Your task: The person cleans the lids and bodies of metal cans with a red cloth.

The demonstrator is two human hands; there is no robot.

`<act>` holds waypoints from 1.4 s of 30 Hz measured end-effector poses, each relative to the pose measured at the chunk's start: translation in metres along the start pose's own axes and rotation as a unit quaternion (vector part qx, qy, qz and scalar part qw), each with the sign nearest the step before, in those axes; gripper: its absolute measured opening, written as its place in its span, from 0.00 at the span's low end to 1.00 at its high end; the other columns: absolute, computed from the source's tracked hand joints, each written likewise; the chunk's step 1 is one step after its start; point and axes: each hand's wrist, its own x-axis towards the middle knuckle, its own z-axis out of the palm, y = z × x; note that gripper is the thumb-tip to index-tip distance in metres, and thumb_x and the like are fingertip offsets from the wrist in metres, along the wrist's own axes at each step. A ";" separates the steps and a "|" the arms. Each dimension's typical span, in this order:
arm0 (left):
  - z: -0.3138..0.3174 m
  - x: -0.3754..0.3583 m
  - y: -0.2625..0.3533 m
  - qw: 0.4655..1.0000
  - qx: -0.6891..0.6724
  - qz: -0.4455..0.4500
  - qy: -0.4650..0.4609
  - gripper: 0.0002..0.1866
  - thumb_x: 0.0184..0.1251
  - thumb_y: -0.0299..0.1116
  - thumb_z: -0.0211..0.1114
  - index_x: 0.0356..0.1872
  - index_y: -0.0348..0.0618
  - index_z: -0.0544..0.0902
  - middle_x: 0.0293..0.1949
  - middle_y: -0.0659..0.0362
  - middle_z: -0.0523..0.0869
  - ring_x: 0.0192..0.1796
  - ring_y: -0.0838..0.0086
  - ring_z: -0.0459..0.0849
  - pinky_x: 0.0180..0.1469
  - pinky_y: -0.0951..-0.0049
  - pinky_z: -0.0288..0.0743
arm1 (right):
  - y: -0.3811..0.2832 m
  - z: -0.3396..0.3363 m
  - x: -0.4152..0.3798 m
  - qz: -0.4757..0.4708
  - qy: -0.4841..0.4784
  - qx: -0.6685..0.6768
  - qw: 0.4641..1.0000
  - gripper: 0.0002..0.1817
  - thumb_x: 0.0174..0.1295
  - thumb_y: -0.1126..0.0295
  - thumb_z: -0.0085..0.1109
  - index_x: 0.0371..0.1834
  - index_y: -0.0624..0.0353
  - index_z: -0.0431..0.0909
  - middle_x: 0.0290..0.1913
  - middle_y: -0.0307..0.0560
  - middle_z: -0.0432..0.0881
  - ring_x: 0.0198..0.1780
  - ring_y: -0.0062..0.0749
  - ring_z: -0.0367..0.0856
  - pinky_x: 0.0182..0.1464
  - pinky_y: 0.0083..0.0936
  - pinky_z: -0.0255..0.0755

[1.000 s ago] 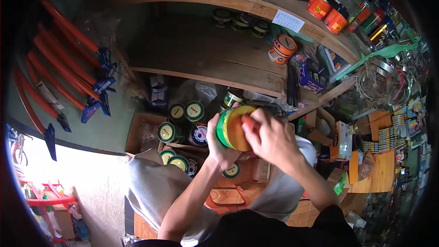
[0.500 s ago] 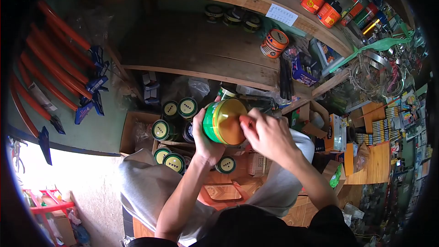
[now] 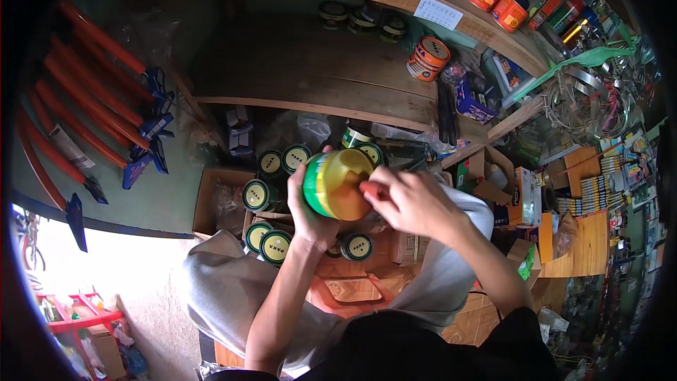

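A green can with a gold-coloured end (image 3: 345,187) is tilted toward the camera above my lap. My left hand (image 3: 311,219) is wrapped round its left side and underside. At the can's gold end is my right hand (image 3: 409,201), its fingers bent together round a small reddish thing that I cannot make out clearly. Just beyond and left of the can stand several dark cans with cream lids, one of them a lidded can (image 3: 259,195). Another lidded can (image 3: 357,246) is below the held can.
A wooden shelf (image 3: 317,109) runs across ahead, bearing an orange can (image 3: 428,58) and dark cans. Orange-handled tools (image 3: 99,109) hang at the left. An open cardboard box (image 3: 208,201) lies left of the cans. Packed goods line the right side.
The held can and my left hand have shifted slightly left. My right hand has moved a little right and down, still at the can's end. The view has shifted slightly.
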 end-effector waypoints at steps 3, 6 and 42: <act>-0.005 -0.001 -0.003 0.994 0.108 0.014 0.014 0.36 0.73 0.61 0.51 0.73 0.50 0.70 0.66 0.56 0.79 0.67 0.63 0.78 0.72 0.57 0.68 | 0.008 0.003 0.017 0.021 0.069 -0.024 0.997 0.13 0.67 0.66 0.62 0.49 0.56 0.71 0.28 0.53 0.85 0.30 0.52 0.87 0.29 0.42 0.80; -0.006 -0.006 -0.003 0.996 0.086 0.001 0.026 0.35 0.73 0.60 0.51 0.72 0.48 0.71 0.66 0.55 0.80 0.66 0.63 0.78 0.71 0.58 0.69 | -0.006 0.020 0.026 -0.055 0.122 0.088 0.987 0.13 0.67 0.68 0.61 0.50 0.58 0.72 0.31 0.55 0.85 0.32 0.54 0.87 0.30 0.42 0.80; 0.005 -0.017 0.007 0.999 -0.030 -0.025 0.023 0.35 0.71 0.61 0.55 0.68 0.45 0.75 0.62 0.54 0.83 0.64 0.63 0.81 0.70 0.58 0.70 | -0.033 0.018 -0.011 -0.123 0.042 0.041 0.991 0.24 0.50 0.72 0.68 0.53 0.56 0.73 0.38 0.51 0.84 0.36 0.49 0.87 0.37 0.41 0.83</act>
